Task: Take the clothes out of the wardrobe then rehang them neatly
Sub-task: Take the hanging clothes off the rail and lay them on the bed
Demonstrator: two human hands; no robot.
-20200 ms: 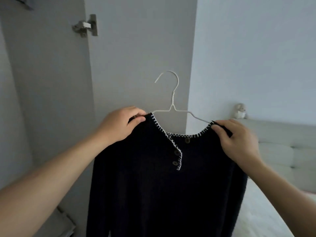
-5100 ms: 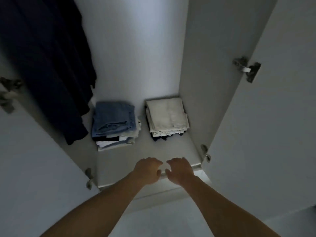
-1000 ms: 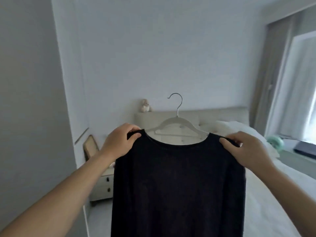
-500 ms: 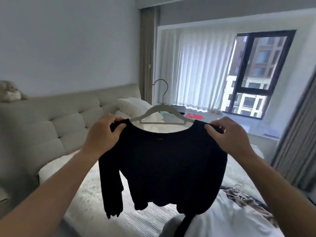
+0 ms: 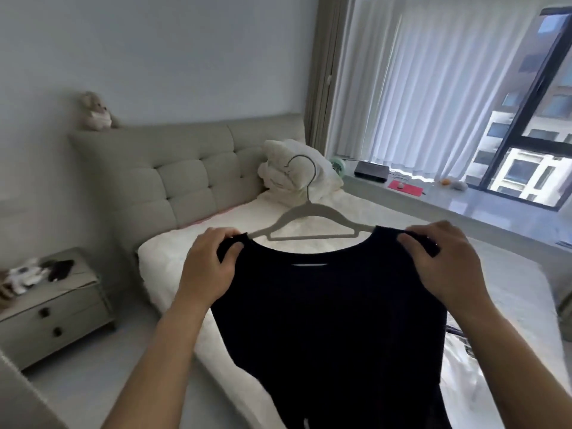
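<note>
Left hand [image 5: 208, 265] and right hand [image 5: 444, 262], fingers pinching black top [image 5: 334, 320] shoulders on grey hanger [image 5: 312, 218], above bed [image 5: 501, 274].

Matt black cloth top [image 5: 334, 320], grey hanger [image 5: 312, 212] with metal hook.

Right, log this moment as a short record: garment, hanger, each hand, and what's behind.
garment: black top, held up by both shoulders, on its hanger
hanger: pale grey hanger, dark metal hook upright
left hand: grips left shoulder
right hand: grips right shoulder
behind: bed with padded headboard, nightstand at left
</note>
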